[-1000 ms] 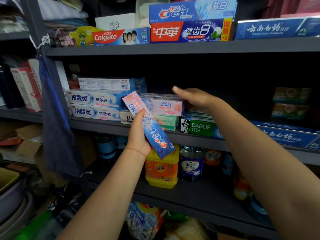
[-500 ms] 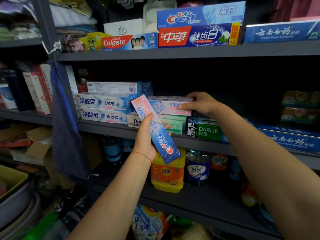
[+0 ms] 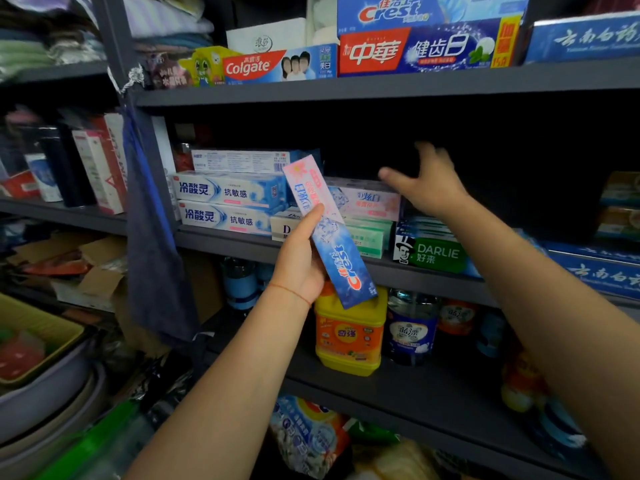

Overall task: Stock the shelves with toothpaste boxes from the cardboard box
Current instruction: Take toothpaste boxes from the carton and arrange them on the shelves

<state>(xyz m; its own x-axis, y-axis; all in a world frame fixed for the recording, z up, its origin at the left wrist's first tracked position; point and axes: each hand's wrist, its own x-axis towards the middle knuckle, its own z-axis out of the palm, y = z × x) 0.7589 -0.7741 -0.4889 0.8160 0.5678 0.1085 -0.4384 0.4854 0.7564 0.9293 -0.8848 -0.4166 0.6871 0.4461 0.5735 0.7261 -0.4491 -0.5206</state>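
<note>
The dark grey metal shelving (image 3: 381, 85) fills the frame, and its middle shelf (image 3: 398, 271) carries stacked toothpaste boxes across the centre. At centre left two white-and-blue cartons (image 3: 225, 204) are stacked flat, long axes running left to right; just right of them a pink-and-white Crest carton (image 3: 367, 199) is laid the same way on top of pale green boxes (image 3: 369, 237), with a green Darlie box (image 3: 433, 254) beside.

The long blue-and-pink Crest toothpaste box (image 3: 329, 233) is held in the left hand (image 3: 299, 268) at frame centre, gripped round its lower half, thumb along its face. Its long axis is tilted — pink end up and left, blue end down and right — so it lies across the line of the stacked cartons, in front of the shelf edge and not yet on it.

The right hand (image 3: 429, 183) is seen right of centre, fingers spread and holding nothing, just above the pink carton's right end — whether it is touched cannot be told. The left hand is judged nearer; the box would need turning level before being slid onto the stack.
</note>
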